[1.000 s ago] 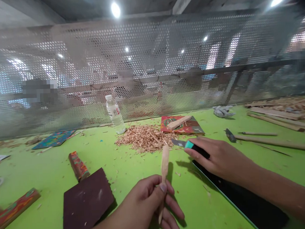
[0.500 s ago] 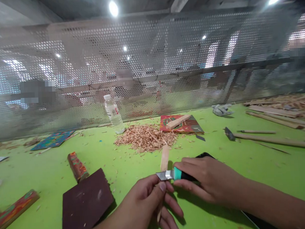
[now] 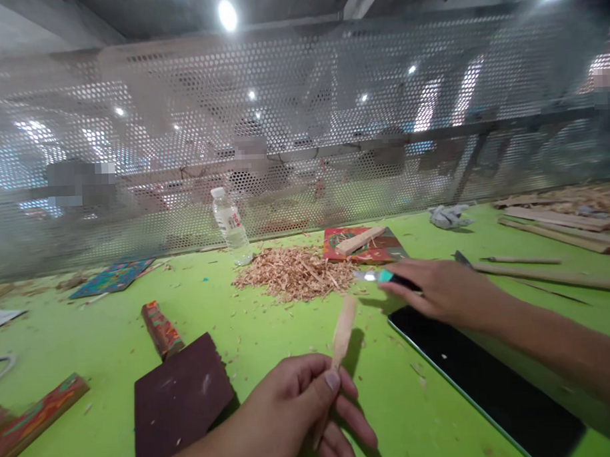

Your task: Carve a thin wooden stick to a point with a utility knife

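Observation:
Between the thumb and fingers of my left hand (image 3: 304, 402) is a thin strip of pale wood (image 3: 344, 330), its wider end pointing up and away from me. My right hand (image 3: 437, 287) is closed round a utility knife (image 3: 387, 277) with a black and turquoise handle. The knife's blade points left, close to the right side of a heap of wood shavings (image 3: 296, 274). Below my right hand lies a dark tablet-like slab (image 3: 485, 375) with a pale green edge. The lower end of the strip is partly hidden by my left fingers.
A dark brown sheet of sandpaper (image 3: 183, 399) and painted wooden blocks (image 3: 161, 330) lie at left. Behind the shavings stand a water bottle (image 3: 231, 228) and a painted board (image 3: 393, 245). A hammer (image 3: 547, 273) lies at right. Perforated metal mesh (image 3: 302, 142) closes off the back.
My right hand has moved forward and right with the knife, away from the wood strip, uncovering the dark slab. My left hand keeps the strip, now tilted slightly right.

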### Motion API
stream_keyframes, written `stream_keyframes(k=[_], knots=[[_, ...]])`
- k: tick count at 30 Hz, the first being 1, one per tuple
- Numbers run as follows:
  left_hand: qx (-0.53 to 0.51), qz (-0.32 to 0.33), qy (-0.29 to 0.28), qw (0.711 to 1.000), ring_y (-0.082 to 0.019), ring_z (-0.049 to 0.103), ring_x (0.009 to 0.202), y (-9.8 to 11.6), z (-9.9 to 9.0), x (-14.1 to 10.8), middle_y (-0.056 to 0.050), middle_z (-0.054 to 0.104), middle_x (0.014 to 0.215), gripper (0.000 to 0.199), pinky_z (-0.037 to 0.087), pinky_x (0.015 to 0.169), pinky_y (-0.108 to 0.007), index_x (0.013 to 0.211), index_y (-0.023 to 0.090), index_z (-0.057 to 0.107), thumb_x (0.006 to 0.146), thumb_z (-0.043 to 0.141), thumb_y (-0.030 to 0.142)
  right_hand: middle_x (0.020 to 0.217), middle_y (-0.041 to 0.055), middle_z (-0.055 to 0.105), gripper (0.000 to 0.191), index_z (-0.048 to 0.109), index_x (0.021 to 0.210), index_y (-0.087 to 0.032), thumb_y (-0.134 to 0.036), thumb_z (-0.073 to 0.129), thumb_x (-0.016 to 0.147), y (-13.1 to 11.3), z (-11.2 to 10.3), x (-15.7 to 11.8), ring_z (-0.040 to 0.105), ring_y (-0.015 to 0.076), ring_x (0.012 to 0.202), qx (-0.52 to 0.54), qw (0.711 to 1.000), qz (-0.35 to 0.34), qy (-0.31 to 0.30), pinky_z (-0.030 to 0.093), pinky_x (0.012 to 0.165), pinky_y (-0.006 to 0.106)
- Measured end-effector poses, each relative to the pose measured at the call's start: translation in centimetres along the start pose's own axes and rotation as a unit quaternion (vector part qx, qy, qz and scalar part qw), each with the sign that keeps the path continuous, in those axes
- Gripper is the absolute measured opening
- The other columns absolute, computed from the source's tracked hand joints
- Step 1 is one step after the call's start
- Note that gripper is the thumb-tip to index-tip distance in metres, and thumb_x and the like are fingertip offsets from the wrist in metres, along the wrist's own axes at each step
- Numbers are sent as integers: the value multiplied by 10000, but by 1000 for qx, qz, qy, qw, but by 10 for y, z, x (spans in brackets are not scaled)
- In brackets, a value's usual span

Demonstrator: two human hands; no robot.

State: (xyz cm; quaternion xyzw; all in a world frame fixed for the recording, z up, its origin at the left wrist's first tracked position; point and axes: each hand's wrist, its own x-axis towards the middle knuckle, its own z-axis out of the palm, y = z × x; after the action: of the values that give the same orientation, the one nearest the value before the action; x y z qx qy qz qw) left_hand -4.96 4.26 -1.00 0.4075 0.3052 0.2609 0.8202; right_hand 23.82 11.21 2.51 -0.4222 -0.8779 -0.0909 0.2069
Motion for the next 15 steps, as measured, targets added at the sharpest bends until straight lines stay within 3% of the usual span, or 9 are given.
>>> stream_keyframes(k=[2, 6, 15], knots=[[-1, 2, 1, 1000, -163, 760, 536, -1, 0, 0, -116, 788, 807, 345, 571, 498, -201, 959, 157, 591, 999, 654, 494, 1058, 193, 782, 476, 708, 1125, -148, -491, 379, 1114, 11, -3, -1, 753, 326, 836, -17, 999, 30, 30, 548, 672, 427], [-1, 11, 5, 1000, -171, 769, 553, -1, 0, 1, -118, 789, 829, 362, 578, 509, -210, 978, 157, 590, 997, 651, 513, 1037, 138, 782, 452, 681, 1138, -178, -499, 364, 1122, -4, -3, -3, 749, 288, 875, 1, 999, 18, 30, 552, 720, 394], [-10, 22, 2, 1000, -171, 787, 588, -1, 0, 3, -85, 789, 854, 392, 592, 525, -206, 995, 175, 580, 956, 700, 547, 863, 59, 709, 389, 639, 1035, -196, -479, 386, 1120, -62, 4, -6, 662, 218, 705, 115, 985, -47, -122, 445, 629, 332]])
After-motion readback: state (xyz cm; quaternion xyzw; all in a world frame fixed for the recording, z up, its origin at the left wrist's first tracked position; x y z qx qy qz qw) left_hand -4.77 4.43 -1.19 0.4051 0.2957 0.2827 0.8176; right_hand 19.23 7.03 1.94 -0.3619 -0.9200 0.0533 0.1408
